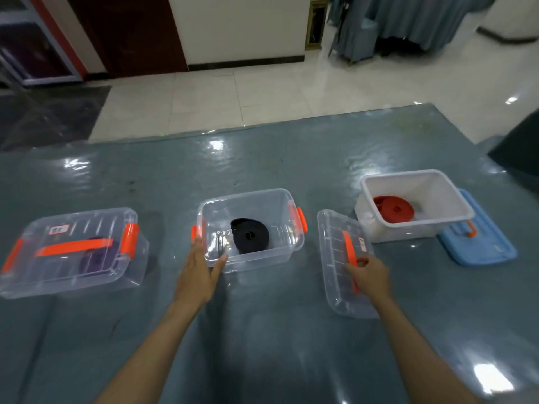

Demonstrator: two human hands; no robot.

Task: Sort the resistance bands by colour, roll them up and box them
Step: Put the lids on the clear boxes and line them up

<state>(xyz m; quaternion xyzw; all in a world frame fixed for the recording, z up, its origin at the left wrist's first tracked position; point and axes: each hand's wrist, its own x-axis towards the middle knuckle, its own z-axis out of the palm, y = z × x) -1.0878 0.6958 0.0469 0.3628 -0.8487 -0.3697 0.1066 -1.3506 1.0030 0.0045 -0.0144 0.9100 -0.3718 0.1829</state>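
Note:
A rolled black band (250,235) lies in the open clear box (262,258) at the centre. My left hand (201,272) rests open against that box's near left corner. Its clear lid (338,275) with an orange handle lies to the right, and my right hand (368,274) is closed on the handle. A rolled red band (393,209) sits in the open white box (420,185) at the right. At the left, a purple band (96,255) shows through a closed clear box (73,252) with orange clips.
A blue lid (481,243) with an orange handle lies behind and right of the white box. All boxes stand on a glossy blue-grey table (262,330). A dark object (519,144) sits at the table's far right edge. Tiled floor lies beyond.

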